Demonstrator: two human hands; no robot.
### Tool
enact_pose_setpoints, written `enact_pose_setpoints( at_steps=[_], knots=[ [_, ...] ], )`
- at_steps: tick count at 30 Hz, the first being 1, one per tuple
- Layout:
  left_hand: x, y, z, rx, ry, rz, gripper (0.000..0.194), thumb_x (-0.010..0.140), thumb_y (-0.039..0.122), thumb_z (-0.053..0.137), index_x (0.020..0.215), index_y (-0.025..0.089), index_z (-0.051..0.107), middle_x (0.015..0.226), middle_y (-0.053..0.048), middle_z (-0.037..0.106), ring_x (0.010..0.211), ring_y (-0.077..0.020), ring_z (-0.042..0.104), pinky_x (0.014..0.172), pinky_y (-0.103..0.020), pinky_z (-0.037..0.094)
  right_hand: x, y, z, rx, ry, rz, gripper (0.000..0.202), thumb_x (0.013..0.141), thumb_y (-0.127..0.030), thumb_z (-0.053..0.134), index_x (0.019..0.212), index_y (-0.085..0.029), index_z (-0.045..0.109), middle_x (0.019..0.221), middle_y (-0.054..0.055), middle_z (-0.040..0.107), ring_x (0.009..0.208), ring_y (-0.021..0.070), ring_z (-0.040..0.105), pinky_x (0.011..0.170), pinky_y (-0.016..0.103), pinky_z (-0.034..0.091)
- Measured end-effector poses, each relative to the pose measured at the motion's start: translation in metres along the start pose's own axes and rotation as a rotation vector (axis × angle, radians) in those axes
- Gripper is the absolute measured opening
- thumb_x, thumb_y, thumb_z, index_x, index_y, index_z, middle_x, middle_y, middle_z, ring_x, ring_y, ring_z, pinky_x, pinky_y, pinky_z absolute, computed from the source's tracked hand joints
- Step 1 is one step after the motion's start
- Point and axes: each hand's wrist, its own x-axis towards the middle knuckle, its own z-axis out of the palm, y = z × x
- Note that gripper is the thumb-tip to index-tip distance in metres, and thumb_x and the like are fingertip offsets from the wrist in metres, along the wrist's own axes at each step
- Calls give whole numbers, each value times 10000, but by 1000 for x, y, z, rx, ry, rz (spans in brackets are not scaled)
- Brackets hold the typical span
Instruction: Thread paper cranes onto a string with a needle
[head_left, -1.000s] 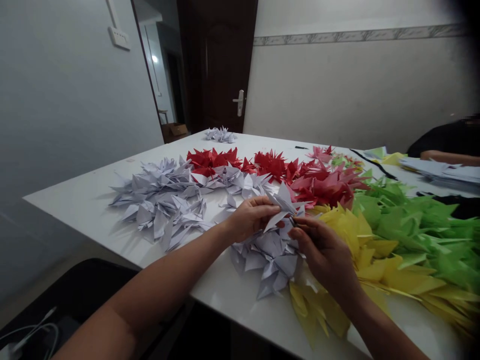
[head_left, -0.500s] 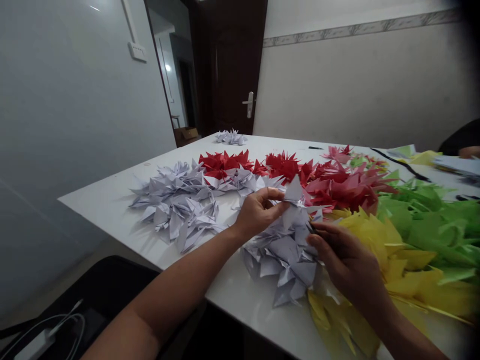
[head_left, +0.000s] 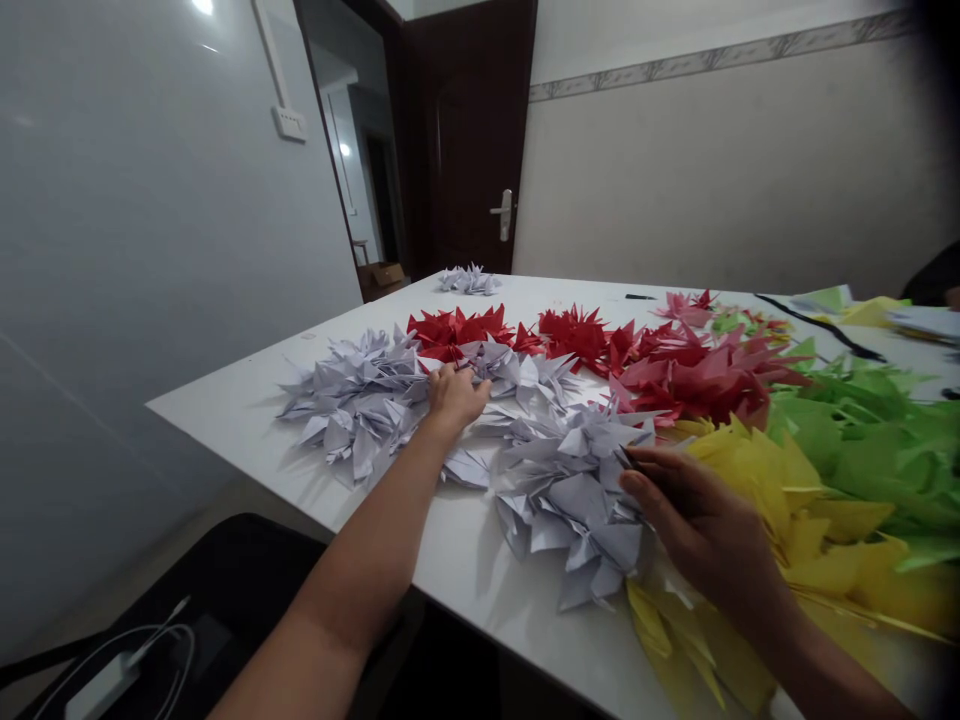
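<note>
My left hand (head_left: 455, 400) is stretched over the table at a cluster of white folded paper cranes (head_left: 525, 372), thumb apart from the fingers; its fingertips are partly hidden among the paper. My right hand (head_left: 694, 510) is closed on a thin dark pointed tool (head_left: 626, 457), most of it hidden in the fingers. The tool's tip points at a nearer heap of white cranes (head_left: 581, 500). Another white crane heap (head_left: 352, 390) spreads to the left of my left hand.
Red cranes (head_left: 574, 335) lie behind the white ones, with pink (head_left: 690, 375), yellow (head_left: 757, 480) and green (head_left: 847, 430) heaps to the right. A small white pile (head_left: 469, 280) sits at the far table corner. A dark strap (head_left: 817, 325) lies at the back right.
My left hand has let go of the white crane it was holding near my right hand and moved left and away to the farther white cluster. My right hand stays nearly still.
</note>
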Motion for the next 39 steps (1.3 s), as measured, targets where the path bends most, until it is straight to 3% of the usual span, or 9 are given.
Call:
enact_pose_setpoints(
  at_steps=[6,13,17,19,21,24,28,35,39],
  knots=[
    [0,0,3,7,-8,29,340,820,359,502,956,93,665,1120,-198,612,1134,-338,490,990,-475,355,1,-3,-2,-24,0,-32,307,805,-434,599,983,-188,645,836,65,711,690,187,677,637,300,549],
    [0,14,-9,-175,160,140,276,829,187,499,1062,119,630,1117,-127,649,1091,-217,565,983,-331,403,0,-2,-2,7,-23,-54,265,827,-392,587,996,-191,627,831,61,711,691,182,683,613,279,549],
    [-13,29,-7,-594,167,269,311,807,145,525,1106,157,609,1005,-72,690,872,-144,641,749,-240,503,0,0,0,25,-41,-46,260,833,-384,586,1012,-198,620,837,60,709,720,186,686,630,284,549],
    [-23,38,-3,-823,153,349,438,788,140,559,1223,179,530,933,-48,699,754,-117,639,652,-213,497,0,-1,0,25,-49,-39,261,833,-383,587,1016,-200,619,834,56,707,704,182,682,623,286,547],
    [-35,48,0,-910,149,439,579,778,141,590,1327,202,417,893,-26,703,703,-96,626,636,-199,493,-1,-3,-1,20,-49,-39,255,834,-379,588,1015,-202,620,834,52,706,698,180,680,616,285,545],
    [-53,61,1,-906,145,600,574,789,147,608,1324,215,411,901,-17,710,726,-88,646,686,-197,514,0,-5,-2,16,-27,-67,228,841,-352,584,1014,-208,618,846,44,705,698,171,678,619,277,545],
    [-70,71,-3,-847,148,766,345,809,136,600,1147,192,560,948,-42,721,810,-111,686,752,-207,542,1,-8,-3,1,11,-133,200,849,-311,575,1014,-206,615,881,46,704,738,163,676,653,267,546],
    [-79,76,-10,-857,17,721,183,825,198,588,994,198,657,965,-60,729,876,-156,692,825,-271,550,3,-13,-5,-20,-47,-72,217,856,-342,537,1002,-203,620,842,48,708,693,172,668,642,287,540],
    [-82,78,-15,-847,-43,790,158,822,195,577,937,203,685,934,-54,735,857,-152,692,806,-265,549,5,-14,-4,-4,-31,-40,213,845,-338,538,986,-200,617,853,51,713,699,183,670,640,293,541]
  ],
)
